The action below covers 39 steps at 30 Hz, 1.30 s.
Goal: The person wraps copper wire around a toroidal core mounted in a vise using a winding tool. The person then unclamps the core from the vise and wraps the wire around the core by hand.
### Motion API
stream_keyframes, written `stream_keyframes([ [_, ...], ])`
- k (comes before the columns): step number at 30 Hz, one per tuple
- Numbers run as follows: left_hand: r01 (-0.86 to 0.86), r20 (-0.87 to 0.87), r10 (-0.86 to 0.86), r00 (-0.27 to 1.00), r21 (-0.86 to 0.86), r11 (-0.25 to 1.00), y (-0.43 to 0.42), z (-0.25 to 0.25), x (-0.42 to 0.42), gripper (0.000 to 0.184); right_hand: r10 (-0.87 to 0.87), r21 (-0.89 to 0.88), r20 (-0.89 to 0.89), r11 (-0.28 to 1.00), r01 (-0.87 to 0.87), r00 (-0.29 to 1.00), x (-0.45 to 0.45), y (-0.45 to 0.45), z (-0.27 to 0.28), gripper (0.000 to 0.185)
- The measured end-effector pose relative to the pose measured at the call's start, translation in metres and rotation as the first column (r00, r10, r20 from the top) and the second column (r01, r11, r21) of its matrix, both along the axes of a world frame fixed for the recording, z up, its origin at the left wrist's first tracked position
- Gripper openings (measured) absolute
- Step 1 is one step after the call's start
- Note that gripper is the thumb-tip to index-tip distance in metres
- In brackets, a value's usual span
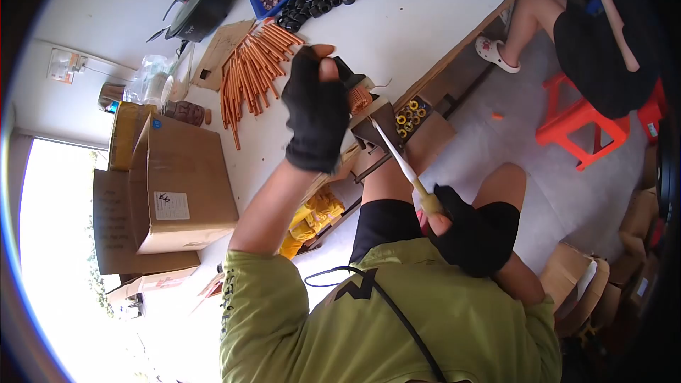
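In the head view, the left hand (312, 110) is clenched, contents hidden, beside a copper-coloured bundle (360, 99) and fanned orange rods (252, 74) on the tabletop (383, 35), while the right hand (468, 230) grasps a pale pointed tool (401, 159) near yellow rings (411, 118).

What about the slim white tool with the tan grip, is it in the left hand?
No, the black-gloved right hand holds the tool, apart from the left hand.

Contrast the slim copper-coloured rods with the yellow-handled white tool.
The rods are many, the tool single. The rods lie fanned on the table; the tool is in the right hand. The rods look evenly coloured; the tool has a white shaft, yellowish handle. Both are slim.
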<state>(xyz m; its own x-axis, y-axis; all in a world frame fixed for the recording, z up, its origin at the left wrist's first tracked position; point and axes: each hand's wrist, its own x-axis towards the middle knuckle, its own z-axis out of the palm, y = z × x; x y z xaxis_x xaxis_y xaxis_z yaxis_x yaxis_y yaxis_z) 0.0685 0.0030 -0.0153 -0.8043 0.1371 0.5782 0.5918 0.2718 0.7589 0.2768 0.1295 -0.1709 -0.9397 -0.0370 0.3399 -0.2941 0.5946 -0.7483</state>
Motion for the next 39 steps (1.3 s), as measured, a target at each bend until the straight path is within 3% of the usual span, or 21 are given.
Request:
stream_keyframes([
  [1,-0.083,-0.27,0.064,0.961,-0.059,0.995,-0.001,0.003,0.021,0.014,-0.001,0.228,0.037,0.974,-0.008,0.999,0.017,0.022,0.034,0.023],
  [2,-0.105,-0.525,-0.176,0.833,-0.462,0.881,-0.014,0.014,0.04,0.015,0.024,0.207,0.132,0.977,-0.051,0.991,0.041,0.045,0.052,0.028],
  [3,-0.251,-0.605,-0.475,0.639,-0.748,0.615,-0.023,0.021,0.055,0.017,0.045,0.186,0.225,0.979,-0.088,0.973,0.065,0.067,0.069,0.033],
  [4,-0.158,-0.536,-0.52,0.665,-0.781,0.604,-0.023,0.016,0.055,0.017,0.137,-0.096,0.356,0.989,-0.11,0.924,0.099,0.085,0.067,0.041],
  [5,-0.069,-0.47,-0.562,0.68,-0.804,0.59,-0.022,0.008,0.053,0.016,0.073,0.126,0.414,0.982,-0.137,0.907,0.133,0.099,0.054,0.048],
  [7,-0.004,-0.348,-0.616,0.707,-0.873,0.487,-0.017,0.011,0.054,0.017,0.063,-0.004,0.57,0.997,-0.074,0.819,0.156,0.108,0.045,0.057],
  [8,-0.022,-0.289,-0.623,0.727,-0.916,0.4,-0.009,0.019,0.059,0.019,0.174,-0.331,0.65,0.941,0.069,0.74,0.162,0.109,0.04,0.057],
  [9,-0.032,-0.229,-0.622,0.749,-0.95,0.312,-0.003,0.022,0.065,0.021,0.314,-0.592,0.681,0.768,0.245,0.662,0.167,0.109,0.036,0.058],
  [13,0.043,-0.206,-0.546,0.812,-0.912,0.408,0.005,-0.007,0.069,0.02,0.117,-0.657,0.625,0.613,0.44,0.772,0.152,0.106,-0.022,0.054],
  [16,0.054,-0.238,-0.663,0.71,-0.92,0.389,0.014,0.004,0.069,0.018,-0.242,-0.32,0.692,0.741,0.59,0.68,0.115,0.093,-0.025,0.05],
  [18,0.175,-0.153,-0.811,0.564,-0.938,0.299,0.031,0.029,0.064,0.016,-0.312,-0.254,0.351,0.876,0.411,0.883,0.091,0.089,-0.035,0.046],
  [20,0.206,-0.177,-0.886,0.429,-0.936,0.287,0.041,0.027,0.062,0.016,-0.276,-0.13,0.201,0.944,0.305,0.94,0.067,0.085,-0.017,0.043],
  [21,0.222,-0.186,-0.915,0.359,-0.935,0.277,0.045,0.025,0.062,0.016,-0.249,-0.075,0.246,0.959,0.274,0.937,0.058,0.081,0.001,0.042],
  [25,0.271,-0.17,-0.915,0.367,-0.921,0.28,0.053,0.015,0.057,0.016,-0.218,0.025,0.447,0.972,0.232,0.867,0.027,0.064,0.025,0.031],
  [27,0.269,-0.166,-0.919,0.359,-0.924,0.272,0.057,0.016,0.056,0.016,-0.146,-0.093,0.307,0.979,0.183,0.94,0.019,0.062,0.026,0.032],
  [31,0.012,-0.449,-0.784,0.43,-0.865,0.502,0.073,0.054,0.048,0.023,-0.042,-0.105,0.478,0.989,0.105,0.878,0.015,0.067,0.037,0.036],
  [33,-0.119,-0.509,-0.787,0.35,-0.857,0.501,0.074,0.08,0.027,0.028,-0.1,-0.038,0.407,0.991,0.126,0.908,0.015,0.064,0.033,0.035],
  [34,-0.083,-0.426,-0.775,0.467,-0.893,0.442,0.071,0.093,0.02,0.023,-0.1,-0.048,0.352,0.991,0.124,0.931,0.015,0.061,0.029,0.034],
  [36,-0.004,-0.513,-0.643,0.569,-0.783,0.621,0.069,0.096,-0.006,0.016,-0.076,-0.106,0.216,0.989,0.101,0.973,0.012,0.055,0.021,0.033],
  [37,0.105,-0.434,-0.513,0.741,-0.679,0.727,0.064,0.087,-0.024,0.014,-0.057,-0.153,0.134,0.985,0.077,0.989,0.01,0.053,0.018,0.032],
  [39,0.01,-0.445,-0.367,0.817,-0.625,0.78,0.059,0.082,-0.045,0.016,0.054,-0.281,0.163,0.96,-0.006,0.985,0.002,0.053,0.032,0.033],
])
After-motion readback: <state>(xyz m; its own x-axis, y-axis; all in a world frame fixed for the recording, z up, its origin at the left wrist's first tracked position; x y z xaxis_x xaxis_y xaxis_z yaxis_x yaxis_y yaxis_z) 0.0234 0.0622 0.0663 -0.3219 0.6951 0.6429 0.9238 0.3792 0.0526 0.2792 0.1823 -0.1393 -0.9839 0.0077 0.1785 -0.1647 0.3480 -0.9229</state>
